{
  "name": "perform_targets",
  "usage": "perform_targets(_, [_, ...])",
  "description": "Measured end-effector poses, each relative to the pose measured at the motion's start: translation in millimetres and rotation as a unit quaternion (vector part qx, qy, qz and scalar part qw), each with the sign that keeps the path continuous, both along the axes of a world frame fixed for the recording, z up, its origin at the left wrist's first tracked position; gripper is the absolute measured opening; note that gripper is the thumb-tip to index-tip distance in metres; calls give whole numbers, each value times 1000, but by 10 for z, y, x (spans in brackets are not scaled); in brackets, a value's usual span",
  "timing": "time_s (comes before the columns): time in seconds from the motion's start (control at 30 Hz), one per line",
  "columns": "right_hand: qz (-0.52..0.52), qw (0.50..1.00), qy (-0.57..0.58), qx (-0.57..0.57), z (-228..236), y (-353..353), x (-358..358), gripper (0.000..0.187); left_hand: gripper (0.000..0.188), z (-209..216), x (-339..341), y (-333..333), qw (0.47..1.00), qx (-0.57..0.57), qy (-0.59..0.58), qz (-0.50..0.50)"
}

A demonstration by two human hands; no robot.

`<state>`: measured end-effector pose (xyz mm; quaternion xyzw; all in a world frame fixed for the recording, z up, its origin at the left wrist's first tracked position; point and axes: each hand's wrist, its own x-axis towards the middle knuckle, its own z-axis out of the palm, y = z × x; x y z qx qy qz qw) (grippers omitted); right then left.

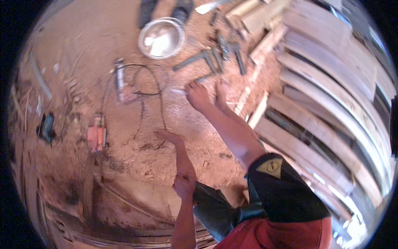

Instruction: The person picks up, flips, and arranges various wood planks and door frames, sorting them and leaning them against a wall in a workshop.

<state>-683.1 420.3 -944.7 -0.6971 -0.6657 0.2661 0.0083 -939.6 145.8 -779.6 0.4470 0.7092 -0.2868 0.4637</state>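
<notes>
My right arm stretches forward over the dusty ground. Its hand (197,94) is closed, with a thin white piece (178,90) jutting from the fingers; blur hides what kind of thing it is. Just right of that hand is my bare right foot (222,91). My left hand (183,185) rests below my left knee, its fingers curled against the shin (183,159). My bare left foot (170,137) stands on the ground near a loop of dark cable (161,103).
Ahead stand a metal basin (181,39) with pale contents and dark footwear (182,10). Several grey metal tools (209,60) lie beyond my right hand. Leftward are a silver-and-red power tool (120,81), an orange tool (97,135) and a teal one (47,126). Wooden planks (327,120) are stacked at right.
</notes>
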Motion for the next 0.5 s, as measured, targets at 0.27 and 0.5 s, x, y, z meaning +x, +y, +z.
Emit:
perform_targets(0.27, [-42,984,-170,-35,-179,-229,455,23,46,93,124,47,997,69,3,-25])
perform_targets(0.5, [-137,926,44,-350,-132,-1124,374,26,50,64,260,16,993,82,2,-88])
